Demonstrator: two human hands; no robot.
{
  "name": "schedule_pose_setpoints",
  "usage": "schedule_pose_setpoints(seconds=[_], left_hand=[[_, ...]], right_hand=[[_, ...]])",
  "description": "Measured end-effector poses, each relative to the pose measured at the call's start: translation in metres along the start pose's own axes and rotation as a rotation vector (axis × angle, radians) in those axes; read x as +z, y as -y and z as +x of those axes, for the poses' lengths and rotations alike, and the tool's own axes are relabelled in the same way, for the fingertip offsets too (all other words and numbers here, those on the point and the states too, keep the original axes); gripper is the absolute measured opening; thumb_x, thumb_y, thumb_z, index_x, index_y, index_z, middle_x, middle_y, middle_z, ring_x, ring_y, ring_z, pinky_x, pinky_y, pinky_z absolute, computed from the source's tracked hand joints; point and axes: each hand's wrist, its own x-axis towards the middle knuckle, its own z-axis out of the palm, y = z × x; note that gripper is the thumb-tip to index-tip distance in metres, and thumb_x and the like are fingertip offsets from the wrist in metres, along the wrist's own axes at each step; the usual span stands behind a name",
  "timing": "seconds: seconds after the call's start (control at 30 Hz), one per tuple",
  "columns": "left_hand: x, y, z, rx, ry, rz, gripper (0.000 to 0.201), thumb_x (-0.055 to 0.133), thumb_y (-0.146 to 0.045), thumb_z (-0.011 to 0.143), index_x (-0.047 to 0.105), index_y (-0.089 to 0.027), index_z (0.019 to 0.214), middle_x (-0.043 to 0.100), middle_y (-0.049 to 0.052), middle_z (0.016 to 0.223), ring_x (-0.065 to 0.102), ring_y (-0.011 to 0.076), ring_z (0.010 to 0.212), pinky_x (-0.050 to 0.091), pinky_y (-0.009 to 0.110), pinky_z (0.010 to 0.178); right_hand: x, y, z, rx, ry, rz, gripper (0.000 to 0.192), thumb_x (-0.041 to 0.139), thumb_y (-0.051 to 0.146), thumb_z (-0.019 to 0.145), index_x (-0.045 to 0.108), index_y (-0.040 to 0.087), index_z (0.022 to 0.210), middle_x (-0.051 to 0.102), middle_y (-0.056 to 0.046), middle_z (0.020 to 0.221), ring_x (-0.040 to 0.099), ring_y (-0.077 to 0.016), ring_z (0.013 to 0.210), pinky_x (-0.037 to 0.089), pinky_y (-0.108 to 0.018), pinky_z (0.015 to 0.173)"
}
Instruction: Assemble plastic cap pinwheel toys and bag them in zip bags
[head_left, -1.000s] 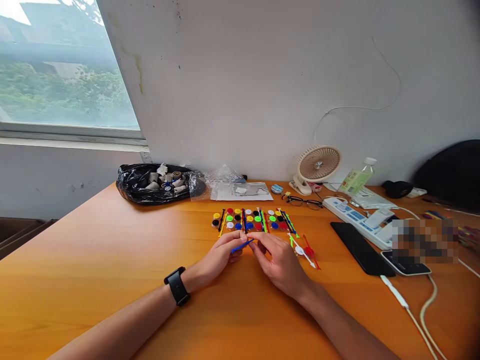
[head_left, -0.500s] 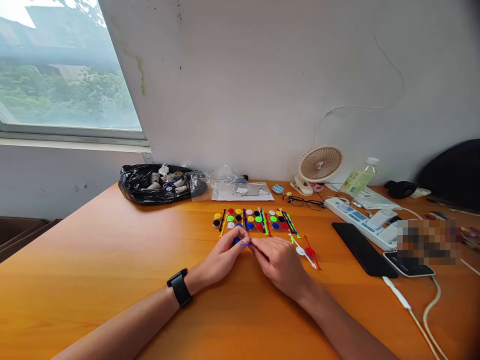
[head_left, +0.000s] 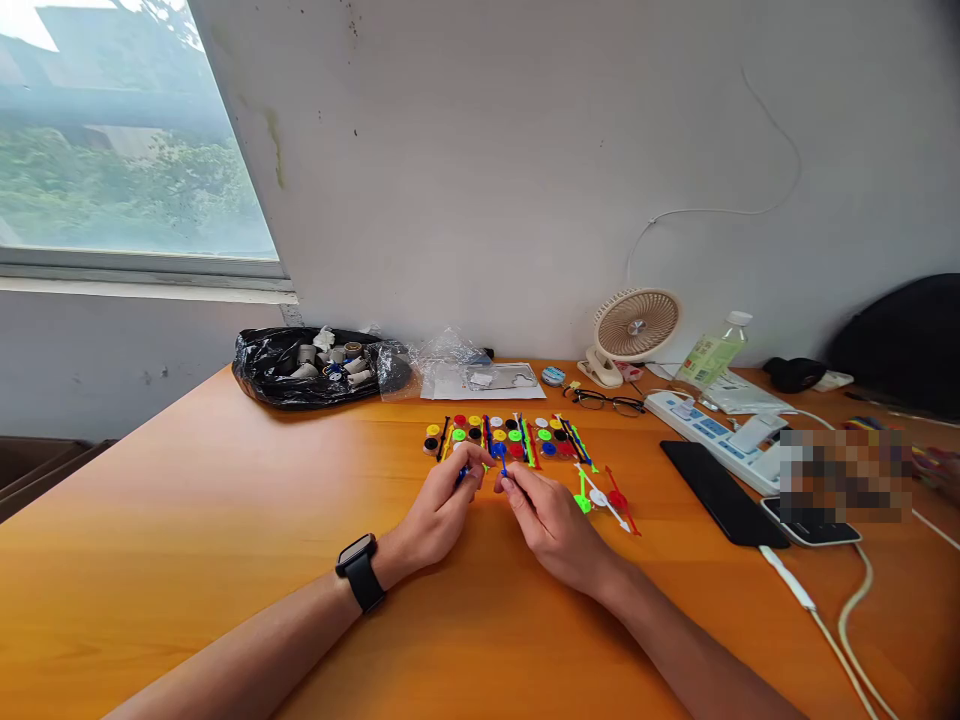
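Rows of small coloured plastic discs and thin coloured sticks (head_left: 510, 440) lie on the orange table (head_left: 225, 520). My left hand (head_left: 442, 510), with a black watch on its wrist, pinches a small blue piece (head_left: 463, 474) at the near edge of the rows. Beside it my right hand (head_left: 547, 520) holds a thin blue stick (head_left: 503, 464) upright between thumb and finger. The two hands almost touch. A green disc (head_left: 582, 502), a white stick (head_left: 604, 500) and a red disc with stick (head_left: 619, 500) lie loose just right of my right hand.
A black bag of spools (head_left: 307, 365) and clear plastic wrap (head_left: 465, 375) lie at the back. A small fan (head_left: 634, 330), glasses (head_left: 607, 403), a bottle (head_left: 716, 352), a power strip (head_left: 712, 430), two phones (head_left: 724, 490) and cables (head_left: 840, 620) fill the right side.
Both hands have moved slightly forward toward the rows. The blue stick, held flat between the hands a second ago, now stands upright in my right fingers. A green disc now shows beside my right hand.
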Motion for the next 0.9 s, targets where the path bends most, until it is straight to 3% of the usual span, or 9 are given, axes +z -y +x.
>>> schedule_pose_setpoints(seconds=[0.13,0.23,0.43,0.53,0.9], left_hand=[[0.001,-0.002,0.001,0.055,0.032,0.014,0.026,0.045,-0.042,0.110,0.059,-0.020,0.110,0.060,0.005,0.096,0.054,0.0195,0.089,0.045,0.033,0.085],[0.003,-0.002,0.000,0.076,0.064,0.037,0.026,0.045,-0.041,0.111,0.057,-0.020,0.103,0.060,0.005,0.093,0.054,0.0190,0.086,0.046,0.032,0.082],[0.001,-0.004,-0.002,0.086,0.092,0.048,0.026,0.043,-0.040,0.111,0.055,-0.020,0.100,0.054,0.003,0.088,0.047,0.0180,0.080,0.042,0.031,0.078],[0.001,-0.006,-0.002,0.085,0.105,0.019,0.025,0.043,-0.039,0.111,0.054,-0.020,0.100,0.053,0.002,0.089,0.045,0.0180,0.082,0.042,0.032,0.080],[0.001,-0.004,-0.004,0.070,0.100,0.065,0.026,0.043,-0.042,0.111,0.053,-0.020,0.099,0.051,0.002,0.091,0.042,0.0185,0.082,0.041,0.031,0.080]], right_hand=[[0.004,-0.004,0.000,0.039,0.026,0.126,0.033,0.039,0.039,0.112,0.050,0.023,0.086,0.057,0.000,0.078,0.048,-0.0169,0.069,0.036,-0.030,0.065],[0.009,-0.006,0.001,0.075,0.060,0.256,0.037,0.040,0.046,0.111,0.055,0.022,0.086,0.056,-0.001,0.079,0.047,-0.0172,0.072,0.036,-0.030,0.067],[0.016,-0.004,0.001,0.188,0.132,0.582,0.043,0.047,0.057,0.106,0.049,0.022,0.081,0.037,0.004,0.070,0.031,-0.0144,0.064,0.026,-0.029,0.059],[0.013,-0.003,0.001,0.193,0.202,0.710,0.044,0.046,0.059,0.106,0.050,0.022,0.083,0.036,0.005,0.069,0.030,-0.0139,0.064,0.025,-0.029,0.060],[0.011,-0.003,0.002,0.275,0.257,0.741,0.053,0.048,0.067,0.101,0.044,0.022,0.076,0.043,0.004,0.066,0.034,-0.0134,0.062,0.026,-0.029,0.060]])
